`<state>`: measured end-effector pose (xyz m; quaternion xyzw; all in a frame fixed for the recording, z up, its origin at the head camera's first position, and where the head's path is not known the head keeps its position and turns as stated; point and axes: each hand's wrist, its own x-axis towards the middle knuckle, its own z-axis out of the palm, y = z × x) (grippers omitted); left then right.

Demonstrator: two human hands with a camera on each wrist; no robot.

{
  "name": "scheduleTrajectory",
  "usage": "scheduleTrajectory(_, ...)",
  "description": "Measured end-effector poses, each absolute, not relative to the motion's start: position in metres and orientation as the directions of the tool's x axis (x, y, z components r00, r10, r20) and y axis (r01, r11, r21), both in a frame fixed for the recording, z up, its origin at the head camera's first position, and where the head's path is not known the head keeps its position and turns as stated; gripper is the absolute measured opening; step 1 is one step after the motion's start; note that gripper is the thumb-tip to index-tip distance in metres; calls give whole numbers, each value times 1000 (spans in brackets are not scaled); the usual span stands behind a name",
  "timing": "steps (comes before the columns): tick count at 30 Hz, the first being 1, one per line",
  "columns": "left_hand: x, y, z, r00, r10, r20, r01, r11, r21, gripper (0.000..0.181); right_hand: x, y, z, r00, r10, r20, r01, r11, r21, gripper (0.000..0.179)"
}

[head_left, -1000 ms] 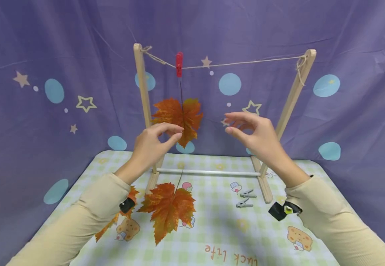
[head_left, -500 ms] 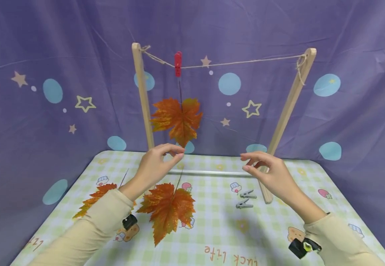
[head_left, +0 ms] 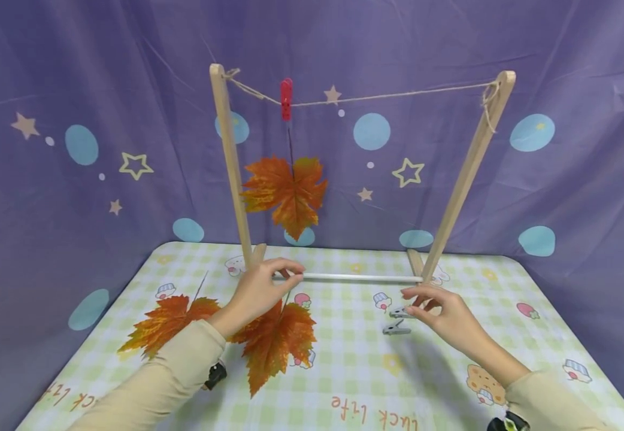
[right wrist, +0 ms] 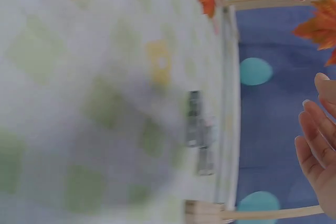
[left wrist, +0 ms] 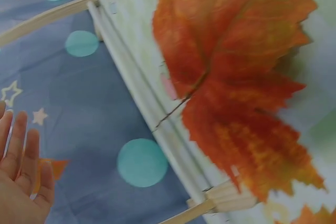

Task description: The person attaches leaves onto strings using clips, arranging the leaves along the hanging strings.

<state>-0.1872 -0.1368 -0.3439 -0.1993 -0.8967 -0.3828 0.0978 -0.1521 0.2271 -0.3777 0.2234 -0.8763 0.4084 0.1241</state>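
- The right hand [head_left: 447,312], fingers loosely parted around nothing, hovers by two grey clips [right wrist: 193,124], partly hiding one, on the table [head_left: 355,365].
- The left hand [head_left: 262,288], likewise parted and empty, hovers by a near leaf [head_left: 279,341]; an outer leaf [head_left: 167,320] lies left.
- Beyond both hands stands a wooden frame [head_left: 463,179], its string [head_left: 393,95] bearing a red clip [head_left: 287,99] and hanging leaf [head_left: 293,194].

Hanging leaf [head_left: 286,193]: orange, mottled yellow and green. Two leaves [head_left: 281,341] toward left edge of surface [head_left: 355,365]: orange-red, yellow-flecked. Peg [head_left: 286,99]: solid red. Clips [head_left: 396,330]: grey. String [head_left: 376,96]: beige. Frame [head_left: 467,173]: pale wood tone; rod [head_left: 366,278], white. Surface: white and pale-green check, pink, blue and tan motifs; orange lettering [head_left: 350,410] along near edge. Backdrop [head_left: 425,36]: purple-blue, light-blue spots, beige and yellow stars. Sleeves [head_left: 169,374]: cream.
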Motion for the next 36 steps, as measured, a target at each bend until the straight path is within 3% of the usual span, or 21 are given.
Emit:
scheduleTrajectory(20, -217, -149, -400, -947, 274, 169, 322, 795, 514, 27, -151, 243, -436, -923, -290, 253, -383, 637, -669, 34)
scheduleTrajectory(36, -241, -146, -418, -973, 228, 39, 210, 800, 563, 36, -164, 256, -450, -920, -352, 171, -374, 662, -650, 35)
